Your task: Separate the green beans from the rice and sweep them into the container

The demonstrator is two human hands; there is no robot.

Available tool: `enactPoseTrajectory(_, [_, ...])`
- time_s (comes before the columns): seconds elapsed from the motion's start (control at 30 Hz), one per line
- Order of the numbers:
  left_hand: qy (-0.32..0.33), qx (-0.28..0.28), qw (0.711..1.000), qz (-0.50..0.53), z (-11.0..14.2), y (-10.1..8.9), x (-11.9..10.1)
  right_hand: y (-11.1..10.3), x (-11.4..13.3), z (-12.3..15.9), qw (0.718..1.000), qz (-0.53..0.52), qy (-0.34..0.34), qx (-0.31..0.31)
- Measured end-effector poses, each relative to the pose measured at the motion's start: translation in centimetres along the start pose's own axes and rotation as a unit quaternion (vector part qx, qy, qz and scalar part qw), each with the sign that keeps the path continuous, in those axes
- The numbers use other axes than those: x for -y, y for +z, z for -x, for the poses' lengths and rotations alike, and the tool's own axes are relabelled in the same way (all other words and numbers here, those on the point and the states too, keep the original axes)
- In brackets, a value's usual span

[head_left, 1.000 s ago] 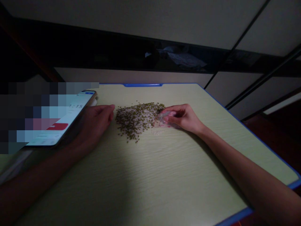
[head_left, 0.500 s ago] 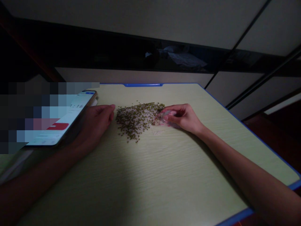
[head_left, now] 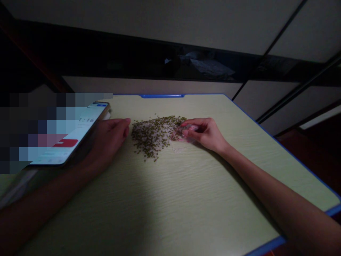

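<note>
A loose heap of small green beans (head_left: 149, 137) mixed with white rice-like grains lies on the middle of the table. At its right edge, my right hand (head_left: 209, 133) pinches a crumpled clear plastic bag (head_left: 190, 127) with pinkish-red markings between thumb and fingers. The bag touches the heap, and part of it is hidden under the fingers. My left hand (head_left: 113, 137) rests closed just left of the heap, apart from it, its fingers curled in and no object showing in them.
A lit phone (head_left: 73, 137) leans at the left beside my left hand, its screen partly pixelated. The pale table (head_left: 173, 209) has a blue rim and a blue handle (head_left: 162, 96) at its far edge. Behind it stand light cabinet panels (head_left: 160, 85) with a dark glossy band.
My right hand has shifted slightly left with the plastic bag, pressing it closer into the heap's right edge. The left hand has stayed still.
</note>
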State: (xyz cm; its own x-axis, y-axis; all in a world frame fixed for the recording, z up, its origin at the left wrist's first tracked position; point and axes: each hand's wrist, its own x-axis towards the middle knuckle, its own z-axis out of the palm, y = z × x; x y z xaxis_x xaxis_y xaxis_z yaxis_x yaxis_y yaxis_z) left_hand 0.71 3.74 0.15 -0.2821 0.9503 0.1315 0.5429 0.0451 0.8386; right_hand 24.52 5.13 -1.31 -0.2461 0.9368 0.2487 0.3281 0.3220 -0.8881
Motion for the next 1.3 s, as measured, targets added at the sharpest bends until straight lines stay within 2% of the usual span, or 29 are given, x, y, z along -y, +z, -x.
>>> enactPoseTrajectory(0.43, [-0.002, 0.0, 1.0, 0.0, 0.11, 0.0, 0.01, -0.2, 0.07, 0.19, 0.998, -0.039, 0.02, 0.037])
enactPoseTrajectory(0.73, [0.005, 0.009, 1.0, 0.007, 0.01, -0.16, 0.19, 0.06, 0.27, 0.1, 1.0, -0.013, 0.018, 0.002])
enactPoseTrajectory(1.07, [0.011, 0.014, 1.0, 0.02, 0.0, -0.07, 0.35, -0.08, 0.06, 0.1, 0.997, -0.062, 0.037, 0.038])
enactPoseTrajectory(1.3, [0.013, 0.019, 1.0, 0.01, 0.14, -0.18, 0.18, 0.01, -0.19, 0.01, 0.998, -0.048, 0.033, 0.012])
